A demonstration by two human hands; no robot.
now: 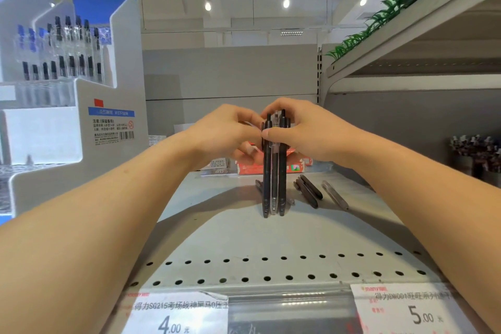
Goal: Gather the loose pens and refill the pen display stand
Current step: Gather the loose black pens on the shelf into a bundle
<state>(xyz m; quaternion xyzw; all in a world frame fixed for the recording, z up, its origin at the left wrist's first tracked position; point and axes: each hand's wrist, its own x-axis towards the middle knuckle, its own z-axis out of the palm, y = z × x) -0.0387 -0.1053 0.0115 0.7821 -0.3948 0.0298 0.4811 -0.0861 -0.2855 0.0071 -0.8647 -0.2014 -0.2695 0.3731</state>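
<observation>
A bundle of pens (273, 171) stood upright on the shelf (244, 236) is pinched by the left hand (225, 133) and right hand (303, 130), and could be splayed if unevenly squeezed

Bright, even indoor light fills the scene, coming from three small white ceiling spotlights (286, 3) far overhead, each blown out to a glowing blob. Soft shadows fall on the grey perforated metal shelf (244, 238) beneath the forearms and beside the upright bundle of black and clear pens (274, 171). Glare streaks the clear plastic price-label strip (287, 304) at the near edge. The white and blue cardboard pen display stand (67, 76) on the left is blurred and smeared. Wide-angle distortion bends the edges, stretching both forearms.
</observation>
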